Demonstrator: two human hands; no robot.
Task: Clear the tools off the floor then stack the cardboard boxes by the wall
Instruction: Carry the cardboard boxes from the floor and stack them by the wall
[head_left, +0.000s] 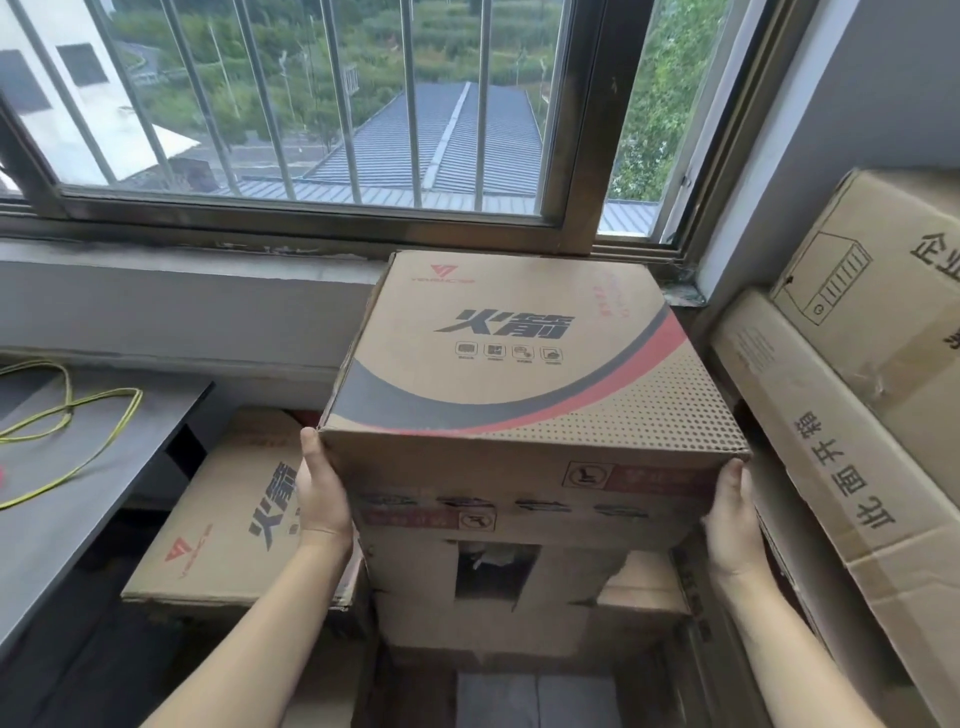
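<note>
Both hands press a printed cardboard box (519, 364) from either side, just under a barred window (311, 104) with a grey sill below it. The left hand (322, 493) lies flat on the box's left face, fingers straight and together, thumb up by the top corner. The right hand (730, 514) lies flat on the right face in the same way. Between the hands, the box sits on another box (493, 577) with a square hole cut in its front.

Left of the left hand, a lower box (223, 514) with the same print lies by the wall. Further left is a dark table (78, 493) with a yellow-green cable (67, 410) looped on it. Just right of the right hand, large plain cartons (841, 457) lean in, close against the held box. Below the wrists, a patch of pale floor (519, 696) shows.
</note>
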